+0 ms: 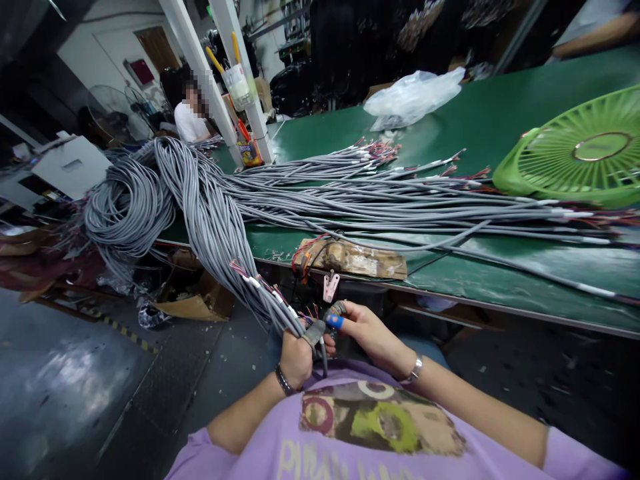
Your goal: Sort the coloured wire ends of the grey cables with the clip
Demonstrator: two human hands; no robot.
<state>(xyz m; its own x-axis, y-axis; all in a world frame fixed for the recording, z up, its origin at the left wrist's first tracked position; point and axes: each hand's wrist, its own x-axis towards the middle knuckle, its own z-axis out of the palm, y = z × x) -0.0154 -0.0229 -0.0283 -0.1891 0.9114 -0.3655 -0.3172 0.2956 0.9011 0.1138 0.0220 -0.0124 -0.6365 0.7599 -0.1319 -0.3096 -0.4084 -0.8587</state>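
My left hand [296, 359] is closed around a few grey cables [280, 313] near their stripped ends, with a grey cover on its thumb. Thin coloured wires [311, 313] fan out just past that grip. Close by on the right, my right hand [363, 330] has its thumb and fingers pinched together at the wire ends. Blue tape wraps its thumb, and a grey cover is on a fingertip. Whatever sits in this pinch is hidden. From my left hand, the cables run up to a thick hanging bundle [210, 207] draped over the bench edge.
On the green bench [330, 127] lie more grey cables [350, 200], a wooden block [370, 259] with wires and a pink clip [331, 287], a green fan [580, 150] and a plastic bag [415, 97]. White posts [250, 87] rise behind. Another person [190, 120] is at the back left.
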